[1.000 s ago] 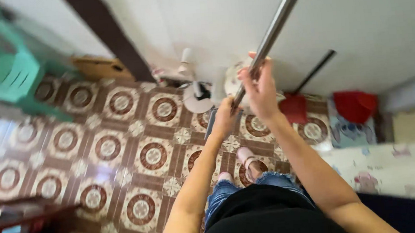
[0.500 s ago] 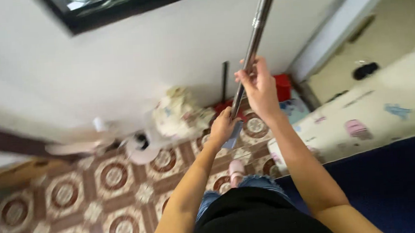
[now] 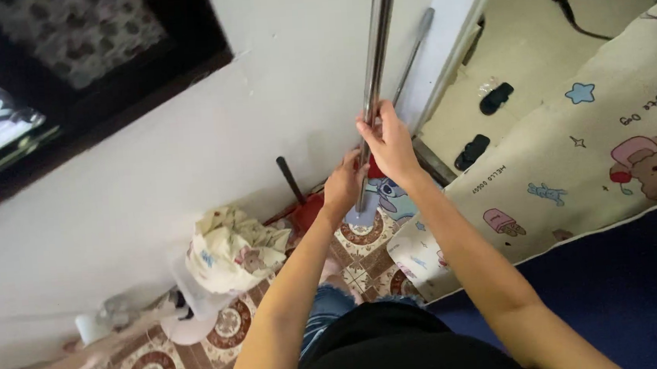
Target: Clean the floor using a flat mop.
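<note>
Hands, right (image 3: 389, 143) above left (image 3: 342, 187), grip the upright metal pole (image 3: 376, 58).

From up here I see my own body below the camera: a plain black top (image 3: 402, 349) with no print or seams I can make out, and under its hem faded blue denim (image 3: 323, 310) with a frayed edge. Both forearms are bare, no sleeves, no watch or bracelet. My left hand (image 3: 342, 187) and right hand (image 3: 387, 143) carry no gloves or rings that I can tell.
</note>
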